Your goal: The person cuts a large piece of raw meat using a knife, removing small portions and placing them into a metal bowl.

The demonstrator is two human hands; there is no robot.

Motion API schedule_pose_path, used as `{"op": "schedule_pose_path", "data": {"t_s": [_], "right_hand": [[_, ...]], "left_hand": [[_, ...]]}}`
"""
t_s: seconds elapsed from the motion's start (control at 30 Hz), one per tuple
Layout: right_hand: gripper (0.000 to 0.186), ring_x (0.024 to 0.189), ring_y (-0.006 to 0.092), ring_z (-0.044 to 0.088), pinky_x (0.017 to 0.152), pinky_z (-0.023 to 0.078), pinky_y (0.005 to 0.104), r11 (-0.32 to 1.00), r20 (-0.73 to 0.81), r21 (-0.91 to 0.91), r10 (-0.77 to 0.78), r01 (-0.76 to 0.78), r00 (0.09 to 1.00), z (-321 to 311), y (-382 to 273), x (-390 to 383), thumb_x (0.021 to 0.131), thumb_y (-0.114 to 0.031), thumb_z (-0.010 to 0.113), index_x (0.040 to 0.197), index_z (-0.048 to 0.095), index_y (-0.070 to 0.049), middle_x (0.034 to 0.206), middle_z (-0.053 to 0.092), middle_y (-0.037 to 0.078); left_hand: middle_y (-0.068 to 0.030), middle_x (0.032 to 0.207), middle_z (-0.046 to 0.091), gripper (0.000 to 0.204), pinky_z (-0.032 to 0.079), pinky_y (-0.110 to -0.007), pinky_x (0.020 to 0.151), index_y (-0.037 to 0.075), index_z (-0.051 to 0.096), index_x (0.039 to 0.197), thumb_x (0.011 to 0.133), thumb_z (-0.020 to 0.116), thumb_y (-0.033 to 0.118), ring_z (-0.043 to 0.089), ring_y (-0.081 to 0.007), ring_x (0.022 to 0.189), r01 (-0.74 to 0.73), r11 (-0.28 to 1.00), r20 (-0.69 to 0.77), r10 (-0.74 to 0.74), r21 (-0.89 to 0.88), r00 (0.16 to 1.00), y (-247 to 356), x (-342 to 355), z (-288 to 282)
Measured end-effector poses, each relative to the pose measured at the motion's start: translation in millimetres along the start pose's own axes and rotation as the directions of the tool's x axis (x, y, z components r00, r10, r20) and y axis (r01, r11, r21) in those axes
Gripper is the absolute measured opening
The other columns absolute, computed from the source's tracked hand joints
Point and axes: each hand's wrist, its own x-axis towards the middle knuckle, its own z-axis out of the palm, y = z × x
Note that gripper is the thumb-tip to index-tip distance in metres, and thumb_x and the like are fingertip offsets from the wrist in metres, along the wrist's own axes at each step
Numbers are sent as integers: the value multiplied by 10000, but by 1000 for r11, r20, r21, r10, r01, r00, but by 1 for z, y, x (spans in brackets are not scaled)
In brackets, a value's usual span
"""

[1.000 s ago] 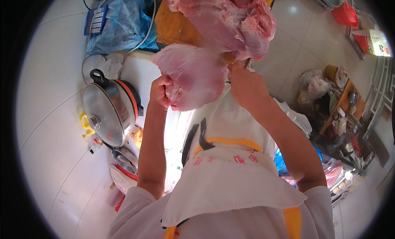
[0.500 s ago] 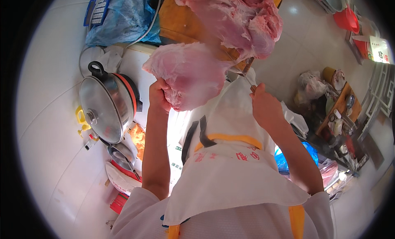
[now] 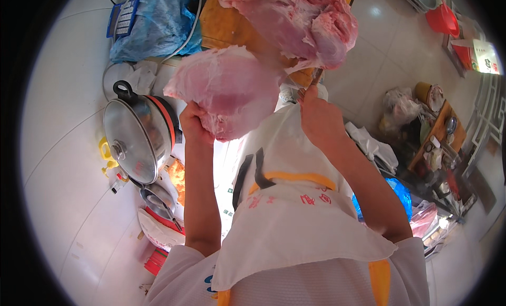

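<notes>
A large piece of pale pink raw meat (image 3: 226, 87) hangs from my left hand (image 3: 197, 122), whose fingers are closed on its near left edge. A thin whitish strand stretches from its right side to a bigger piece of raw meat (image 3: 300, 24), which lies on a wooden board (image 3: 224, 26) at the top. My right hand (image 3: 320, 116) grips a knife (image 3: 317, 76); its brown handle shows above the fist near the strand. The blade is mostly hidden, so I cannot tell whether it touches the meat.
At left stands a lidded steel pan (image 3: 130, 140) above a smaller pan (image 3: 157, 199). A blue plastic bag (image 3: 161, 29) with a cable across it lies beside the board. Right of me are a cluttered counter (image 3: 437, 142), a blue bag (image 3: 398, 200) and a red scoop-like container (image 3: 441, 20).
My left hand and its piece of meat have shifted left. My right hand has moved up and left with the knife, whose blade no longer shows clearly.
</notes>
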Motion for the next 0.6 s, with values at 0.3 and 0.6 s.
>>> {"op": "schedule_pose_path", "data": {"t_s": [0.3,0.6], "right_hand": [[329,695,373,749,614,602,456,997,-106,-77,-31,23,994,12,12,18,1098,-279,534,1216,474,23,774,734,186],[260,833,449,729,763,573,537,962,233,-51,274,-270,933,-7,20,-38,1076,-262,539,1153,467,-24,857,736,228]], "left_hand": [[-167,1208,693,565,570,-487,1030,-47,613,1230,678,538,45,672,-367,1124,-26,997,-18,27,79,999,12,43,33],[-173,1225,690,584,567,-508,1043,-46,624,1243,677,535,66,667,-382,1146,-60,994,-104,70,92,992,34,17,8]]}}
